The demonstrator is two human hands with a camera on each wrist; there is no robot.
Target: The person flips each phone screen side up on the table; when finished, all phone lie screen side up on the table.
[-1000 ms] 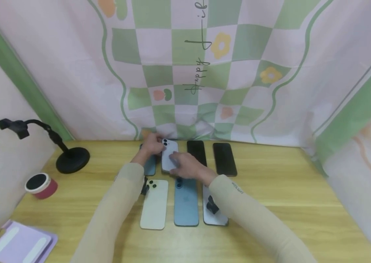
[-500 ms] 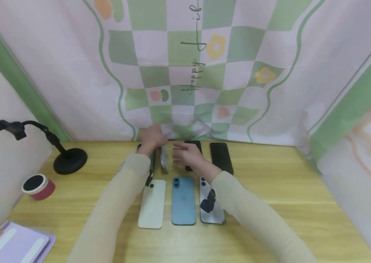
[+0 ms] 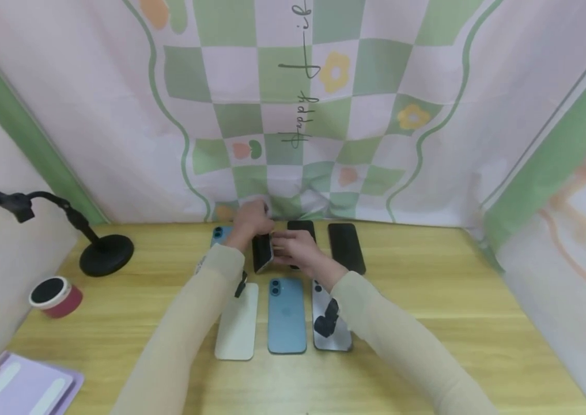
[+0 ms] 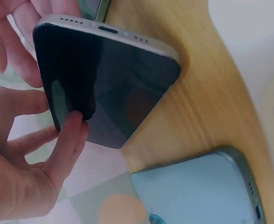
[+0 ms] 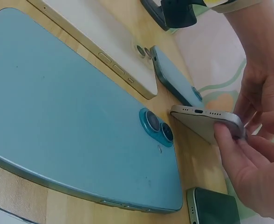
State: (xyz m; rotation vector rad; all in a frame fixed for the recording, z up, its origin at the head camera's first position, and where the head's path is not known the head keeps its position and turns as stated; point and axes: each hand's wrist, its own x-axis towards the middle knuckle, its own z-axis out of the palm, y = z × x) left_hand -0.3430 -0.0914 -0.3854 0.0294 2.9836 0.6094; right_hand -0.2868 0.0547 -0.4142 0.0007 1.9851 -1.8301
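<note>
At the far side of the table (image 3: 407, 334), the left hand (image 3: 251, 219) is pinching the far end of a dark-screened phone (image 3: 261, 253), its fingers bending onto the screen. The phone is tilting up, its port end pointing near and its screen facing left. From the right, the right hand (image 3: 300, 251) is touching it half open, its thumb pressing the pale back and its other fingers reaching the long edge; whether they are gripping cannot be told. A light-blue phone (image 3: 221, 232) is lying just left. A black phone (image 3: 303, 227) is lying partly behind the right hand. On the near side, a cream phone (image 3: 237, 329), a teal phone (image 3: 286, 320) and a silver phone (image 3: 343, 335) are lying in a row.
</note>
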